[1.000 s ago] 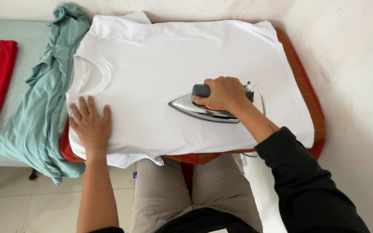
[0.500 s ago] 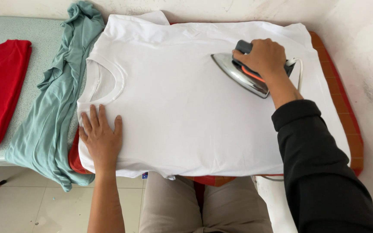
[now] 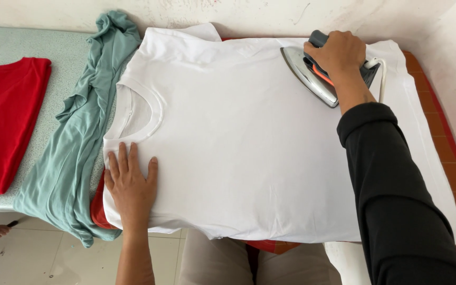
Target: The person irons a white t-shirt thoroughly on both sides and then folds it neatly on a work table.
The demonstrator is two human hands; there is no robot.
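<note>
1. The right hand (image 3: 339,53) is curled tight around the dark handle of the iron (image 3: 317,71), fingers wrapped over the top, knuckles toward the wall.
2. The iron sits flat on the white shirt (image 3: 249,153), at the far right part of the shirt near its hem, with its metal point aimed left toward the collar.
3. A white cord (image 3: 381,74) loops from the back of the iron, just beside the right wrist.
4. The right arm wears a black sleeve (image 3: 391,200) that crosses over the right side of the shirt.
5. The left hand (image 3: 130,184) lies open and flat, palm down, fingers spread a little, pressing on the shirt's near shoulder just below the collar (image 3: 143,111). It holds nothing.
6. The shirt is spread front up over a red checked pad (image 3: 449,163), whose edge shows along the right side and below the near hem.
7. A green garment (image 3: 75,153) lies bunched along the shirt's left edge, touching it and hanging over the front of the counter (image 3: 22,42).
8. A red shirt (image 3: 3,121) lies flat on the counter, left of the green garment.
9. The 2 hands are well apart, at opposite ends of the shirt.
</note>
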